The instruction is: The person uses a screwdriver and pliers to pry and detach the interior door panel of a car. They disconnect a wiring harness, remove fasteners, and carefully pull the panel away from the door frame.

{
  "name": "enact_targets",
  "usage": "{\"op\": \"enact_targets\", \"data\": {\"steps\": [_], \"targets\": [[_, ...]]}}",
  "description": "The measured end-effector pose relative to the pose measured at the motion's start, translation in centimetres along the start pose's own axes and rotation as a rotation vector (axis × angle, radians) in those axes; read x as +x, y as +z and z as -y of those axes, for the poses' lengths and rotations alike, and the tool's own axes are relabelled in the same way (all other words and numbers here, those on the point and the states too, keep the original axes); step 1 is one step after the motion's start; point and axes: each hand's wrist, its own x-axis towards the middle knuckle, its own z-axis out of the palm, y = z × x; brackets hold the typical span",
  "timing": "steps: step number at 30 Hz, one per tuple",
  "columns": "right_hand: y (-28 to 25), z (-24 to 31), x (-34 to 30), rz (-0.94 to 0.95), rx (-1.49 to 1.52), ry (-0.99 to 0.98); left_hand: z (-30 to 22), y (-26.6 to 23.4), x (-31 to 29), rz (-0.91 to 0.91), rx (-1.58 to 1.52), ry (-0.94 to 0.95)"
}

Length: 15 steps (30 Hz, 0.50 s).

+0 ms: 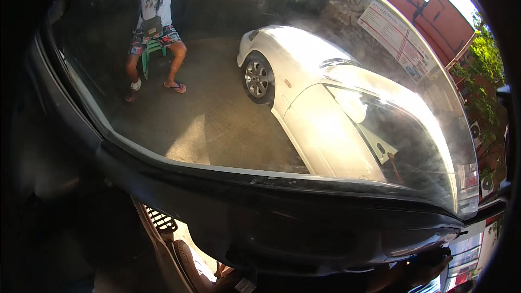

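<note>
Panel (325, 228) below the window (233, 108) could shift if your right hand (429, 274), by its right end, bumps it, yet I cannot tell how far either hand's fingers open or what they grip in shadow.

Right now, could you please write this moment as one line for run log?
right hand: low right, shadowed, near dark door panel, hold unclear | left hand: not discernible | through window: white car, person on green stool
</note>
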Motion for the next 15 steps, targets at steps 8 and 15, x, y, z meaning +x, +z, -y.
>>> {"op": "enact_targets", "data": {"steps": [8, 15], "targets": [[-1.0, -1.0, 1.5, 0.071, -0.549, -0.66, -0.9, 0.5, 0.0, -0.006, -0.008, -0.019], [0.2, 4.4, -2.3, 0.118, -0.406, -0.294, -1.6, 0.5, 0.0, 0.006, -0.005, -0.02]]}}
